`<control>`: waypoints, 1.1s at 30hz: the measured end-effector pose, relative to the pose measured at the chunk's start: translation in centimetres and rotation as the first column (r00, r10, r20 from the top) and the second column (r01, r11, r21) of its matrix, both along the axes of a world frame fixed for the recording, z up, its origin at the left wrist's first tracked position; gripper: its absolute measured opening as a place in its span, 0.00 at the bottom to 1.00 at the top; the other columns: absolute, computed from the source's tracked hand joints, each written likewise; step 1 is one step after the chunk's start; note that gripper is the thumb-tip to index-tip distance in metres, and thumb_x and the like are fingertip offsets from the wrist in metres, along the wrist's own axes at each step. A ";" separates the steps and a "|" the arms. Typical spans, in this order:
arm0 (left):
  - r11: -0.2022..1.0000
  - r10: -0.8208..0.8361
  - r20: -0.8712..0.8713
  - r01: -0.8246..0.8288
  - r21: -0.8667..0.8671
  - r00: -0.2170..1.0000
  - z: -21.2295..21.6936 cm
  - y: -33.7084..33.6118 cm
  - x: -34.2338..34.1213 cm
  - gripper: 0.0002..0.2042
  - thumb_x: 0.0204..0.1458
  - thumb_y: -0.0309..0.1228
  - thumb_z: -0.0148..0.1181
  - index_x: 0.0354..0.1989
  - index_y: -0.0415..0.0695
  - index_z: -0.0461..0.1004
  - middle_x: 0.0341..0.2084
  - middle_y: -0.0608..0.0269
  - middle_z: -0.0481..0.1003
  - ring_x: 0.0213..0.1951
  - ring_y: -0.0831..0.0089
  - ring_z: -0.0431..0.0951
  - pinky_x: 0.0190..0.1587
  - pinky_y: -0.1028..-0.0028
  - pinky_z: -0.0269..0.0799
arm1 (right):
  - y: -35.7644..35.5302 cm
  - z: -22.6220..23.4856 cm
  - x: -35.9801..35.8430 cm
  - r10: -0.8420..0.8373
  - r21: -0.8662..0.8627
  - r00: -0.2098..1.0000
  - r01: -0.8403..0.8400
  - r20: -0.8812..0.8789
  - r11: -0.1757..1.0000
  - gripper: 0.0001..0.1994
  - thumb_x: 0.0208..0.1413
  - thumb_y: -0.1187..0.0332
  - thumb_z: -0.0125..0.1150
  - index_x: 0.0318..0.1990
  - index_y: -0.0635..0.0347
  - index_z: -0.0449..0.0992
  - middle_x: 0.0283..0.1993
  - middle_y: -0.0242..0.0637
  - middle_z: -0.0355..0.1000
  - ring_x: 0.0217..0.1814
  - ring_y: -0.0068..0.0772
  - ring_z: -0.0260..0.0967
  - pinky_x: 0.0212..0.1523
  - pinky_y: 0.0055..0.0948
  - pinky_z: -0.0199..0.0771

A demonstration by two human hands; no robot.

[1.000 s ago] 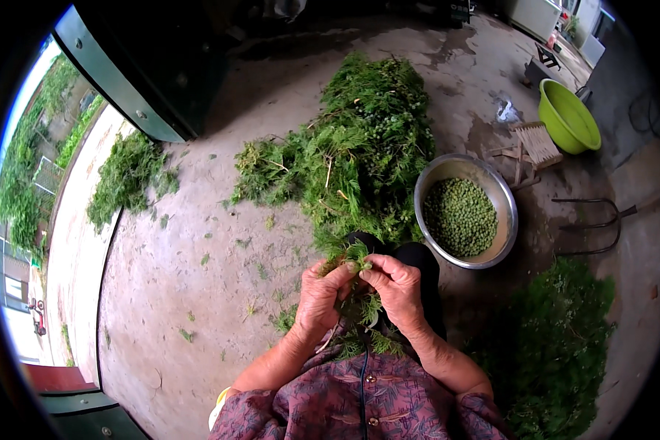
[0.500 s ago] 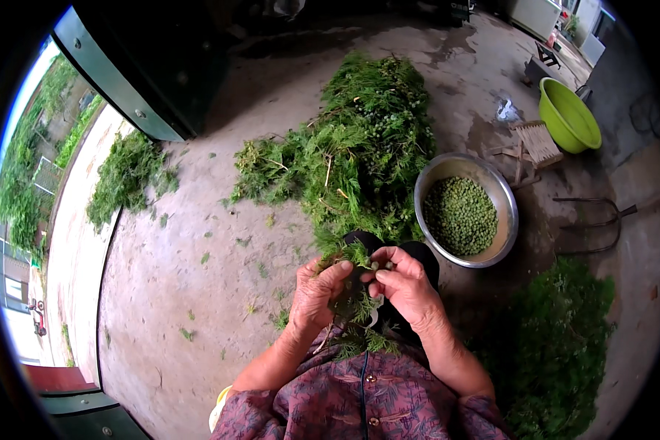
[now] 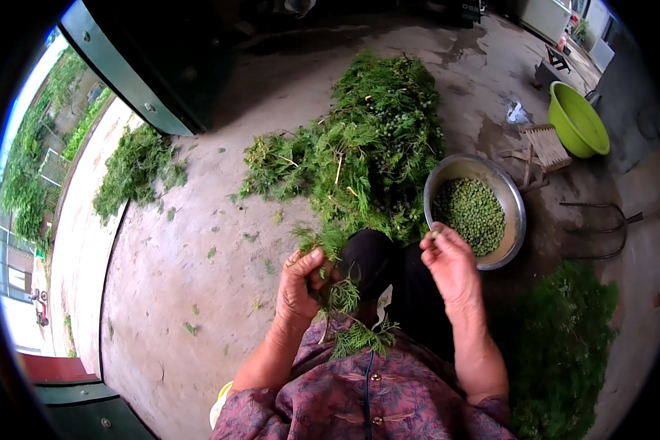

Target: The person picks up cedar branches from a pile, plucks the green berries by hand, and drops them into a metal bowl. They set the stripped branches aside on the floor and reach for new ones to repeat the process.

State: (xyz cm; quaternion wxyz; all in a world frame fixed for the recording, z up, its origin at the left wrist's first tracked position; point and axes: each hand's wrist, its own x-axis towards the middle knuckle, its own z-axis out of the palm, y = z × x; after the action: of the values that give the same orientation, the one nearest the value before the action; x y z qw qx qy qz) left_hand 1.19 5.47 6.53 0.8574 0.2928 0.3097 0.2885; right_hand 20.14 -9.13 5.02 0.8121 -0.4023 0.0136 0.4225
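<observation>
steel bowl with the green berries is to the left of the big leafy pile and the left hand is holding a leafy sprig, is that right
Not quite: the head view shows the steel bowl with the green berries to the right of the big leafy pile. The left hand is indeed holding a leafy sprig.

Right hand (image 3: 451, 268) is at the near-left rim of the bowl (image 3: 497, 192); from above, only that raised rim obstructs entry. Between the hands, passage is free above the knees (image 3: 369, 257); lower, a sprig (image 3: 363, 339) juts across. Left of the left hand (image 3: 301, 286), floor (image 3: 176, 279) lies open. Ahead, a branch pile (image 3: 378, 147) blocks; stool (image 3: 545, 147) and fork (image 3: 626, 220) restrict the right.
</observation>
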 end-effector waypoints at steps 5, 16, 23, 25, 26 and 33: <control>0.983 0.039 0.320 0.022 -0.184 0.947 -0.3 2.0 -1.1 0.09 0.44 0.34 0.56 0.20 0.45 0.66 0.07 0.74 0.53 0.10 0.81 0.49 0.22 0.75 0.57 | -3.5 -1.9 11.9 -0.405 0.233 0.914 0.389 0.020 0.891 0.13 0.59 0.72 0.42 0.48 0.71 0.63 0.50 0.50 0.62 0.52 0.40 0.63 0.57 0.36 0.65; 0.936 0.217 0.516 -0.028 -0.350 0.829 -0.4 3.1 0.2 0.15 0.56 0.38 0.41 0.17 0.50 0.61 0.05 0.76 0.53 0.07 0.82 0.51 0.14 0.80 0.54 | 1.0 -0.6 -1.8 0.405 -0.293 0.801 -0.298 0.441 0.909 0.19 0.53 0.69 0.54 0.52 0.66 0.63 0.39 0.38 0.69 0.39 0.26 0.68 0.39 0.23 0.70; 0.912 0.315 0.773 0.051 -0.408 0.550 0.0 5.1 -0.8 0.13 0.53 0.37 0.42 0.16 0.52 0.58 0.06 0.75 0.52 0.08 0.81 0.49 0.10 0.81 0.53 | 2.5 -2.2 -4.8 0.144 -0.175 0.927 -0.087 0.347 0.981 0.17 0.55 0.68 0.51 0.50 0.69 0.65 0.41 0.39 0.69 0.40 0.29 0.69 0.38 0.25 0.71; 0.884 0.383 0.780 0.048 -0.465 0.496 1.2 4.6 -1.2 0.13 0.52 0.37 0.41 0.16 0.52 0.58 0.06 0.75 0.52 0.08 0.81 0.50 0.10 0.81 0.54 | 3.1 -1.6 -5.2 0.406 -0.213 0.875 -0.358 0.264 0.909 0.15 0.56 0.63 0.52 0.44 0.67 0.71 0.34 0.35 0.72 0.35 0.25 0.70 0.34 0.21 0.68; 0.925 0.295 0.817 0.065 -0.373 0.496 0.1 5.1 -1.6 0.13 0.52 0.37 0.41 0.16 0.52 0.58 0.06 0.76 0.52 0.08 0.82 0.50 0.10 0.80 0.54 | 3.7 -2.1 -5.8 0.472 -0.298 0.811 -0.382 0.347 0.875 0.15 0.55 0.61 0.53 0.41 0.65 0.73 0.32 0.33 0.72 0.33 0.22 0.68 0.32 0.19 0.65; 0.952 0.257 0.712 -0.043 -0.303 0.653 0.0 4.4 -2.8 0.16 0.53 0.42 0.46 0.16 0.48 0.63 0.07 0.76 0.53 0.10 0.82 0.53 0.16 0.80 0.54 | 6.1 0.4 -11.0 0.434 -0.116 0.898 -0.425 0.074 0.898 0.07 0.51 0.68 0.59 0.32 0.63 0.74 0.27 0.20 0.65 0.29 0.13 0.61 0.32 0.16 0.64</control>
State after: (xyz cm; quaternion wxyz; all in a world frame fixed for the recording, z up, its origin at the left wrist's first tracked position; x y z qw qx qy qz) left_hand -1.59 9.85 6.49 0.9120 0.0079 -0.0091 0.4100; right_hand 9.18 -3.00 5.38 0.6780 -0.4544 -0.0951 0.5699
